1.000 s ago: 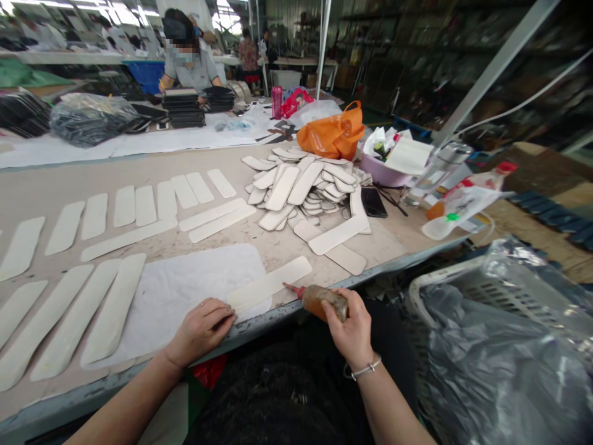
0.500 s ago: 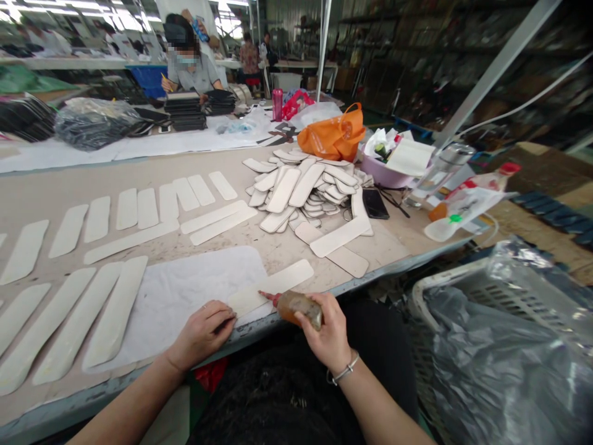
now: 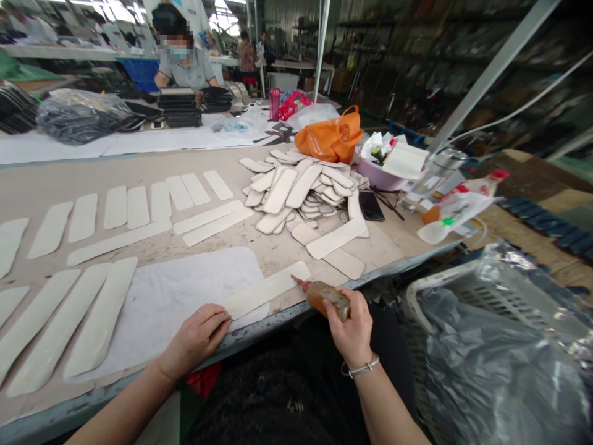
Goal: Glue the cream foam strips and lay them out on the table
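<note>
A long cream strip with rounded ends (image 3: pixel 266 289) lies slantwise near the table's front edge, partly over a white sheet (image 3: pixel 185 290). My left hand (image 3: pixel 201 337) pinches the strip's near left end, fingers pressed together. In my right hand (image 3: pixel 349 324) is an amber squeeze bottle (image 3: pixel 324 299), tilted with its red nozzle pointing left. The nozzle tip is at the strip's far right end; whether it touches cannot be made out. Several larger cream strips (image 3: pixel 99 318) rest left of my left hand, overlapping the sheet.
A heap of cream pieces (image 3: pixel 282 191) sits mid-table, with an orange bag (image 3: pixel 328 139) behind it and a phone (image 3: pixel 371 206) beside it. Shorter strips (image 3: pixel 139 207) line the left. A plastic-lined basket (image 3: pixel 445 272) stands at right. Across the table sits a masked person (image 3: pixel 185 68).
My right hand has moved the bottle rightward along the strip, from its middle to its far right end. My left hand stays at the near end. The view has shifted slightly.
</note>
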Motion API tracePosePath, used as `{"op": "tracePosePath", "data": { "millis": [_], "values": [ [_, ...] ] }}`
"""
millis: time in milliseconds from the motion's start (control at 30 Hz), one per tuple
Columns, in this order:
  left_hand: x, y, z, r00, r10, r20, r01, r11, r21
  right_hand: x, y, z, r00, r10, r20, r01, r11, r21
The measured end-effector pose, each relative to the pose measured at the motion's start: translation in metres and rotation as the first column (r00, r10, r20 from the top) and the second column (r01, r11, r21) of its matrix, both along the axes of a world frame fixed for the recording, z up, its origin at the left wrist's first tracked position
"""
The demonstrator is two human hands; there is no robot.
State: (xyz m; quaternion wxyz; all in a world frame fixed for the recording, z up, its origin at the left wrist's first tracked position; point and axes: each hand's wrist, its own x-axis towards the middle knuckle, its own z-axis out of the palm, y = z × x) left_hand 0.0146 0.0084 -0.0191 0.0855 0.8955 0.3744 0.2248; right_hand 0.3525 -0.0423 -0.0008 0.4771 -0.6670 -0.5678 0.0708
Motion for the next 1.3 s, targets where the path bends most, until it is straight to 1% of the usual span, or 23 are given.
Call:
{"op": "tracePosePath", "data": {
  "millis": [100,167,233,300,367,400,467,633,733,867,967,1067,1167,1233,1300],
  "values": [
    [0.001,0.0,0.001,1.0,0.003,-0.014,-0.003,1.0,0.005,-0.011,-0.004,0.0,0.99,0.135,-0.044,-0.136,0.991,-0.009],
    [0.002,0.001,0.003,1.0,0.005,-0.023,-0.005,1.0,0.009,-0.015,-0.004,0.001,0.981,0.189,-0.053,-0.19,0.982,-0.015],
    [0.003,0.001,0.005,0.999,0.005,-0.032,-0.005,1.0,0.01,-0.013,-0.003,0.002,0.987,0.152,-0.043,-0.152,0.988,-0.01],
    [0.004,0.001,0.006,0.999,0.007,-0.036,-0.007,1.0,0.009,-0.005,0.0,0.002,0.999,0.045,-0.022,-0.045,0.999,0.008],
    [0.004,0.001,0.006,0.999,0.01,-0.035,-0.01,1.0,0.014,0.005,0.003,0.001,0.998,-0.067,0.0,0.067,0.997,0.023],
    [0.004,0.001,0.006,0.999,0.011,-0.035,-0.01,1.0,0.017,0.009,0.006,0.0,0.994,-0.11,0.009,0.109,0.994,0.025],
    [0.004,0.001,0.006,0.999,0.01,-0.033,-0.009,1.0,0.025,0.013,0.01,-0.003,0.988,-0.153,0.027,0.152,0.988,0.025],
    [0.004,0.001,0.006,1.0,0.001,-0.021,-0.001,1.0,0.027,0.011,0.019,-0.004,0.989,-0.133,0.069,0.131,0.991,0.024],
    [0.004,0.001,0.007,1.0,0.001,-0.028,-0.001,1.0,0.013,0.012,0.019,-0.004,0.989,-0.133,0.069,0.132,0.991,0.016],
    [0.005,0.001,0.007,1.0,-0.001,-0.02,0.001,1.0,0.02,0.018,0.01,-0.003,0.985,-0.164,0.061,0.163,0.986,0.011],
    [0.005,0.002,0.006,1.0,-0.004,-0.016,0.004,1.0,0.019,0.02,0.002,-0.002,0.984,-0.165,0.063,0.164,0.986,0.008],
    [0.003,0.001,0.005,0.999,0.017,-0.032,-0.017,1.0,0.006,0.017,-0.006,0.002,0.989,-0.13,0.069,0.129,0.992,0.014],
    [0.004,-0.004,0.008,0.997,0.049,-0.052,-0.05,0.998,-0.025,0.011,-0.014,0.005,0.995,-0.068,0.067,0.064,0.996,0.058],
    [0.006,-0.007,0.012,0.995,0.069,-0.065,-0.072,0.996,-0.045,0.008,-0.016,0.003,0.998,-0.047,0.04,0.044,0.996,0.077],
    [0.007,-0.007,0.015,0.992,0.085,-0.088,-0.09,0.995,-0.05,0.005,-0.017,-0.002,0.998,-0.061,-0.018,0.062,0.997,0.049]
  ]
}}
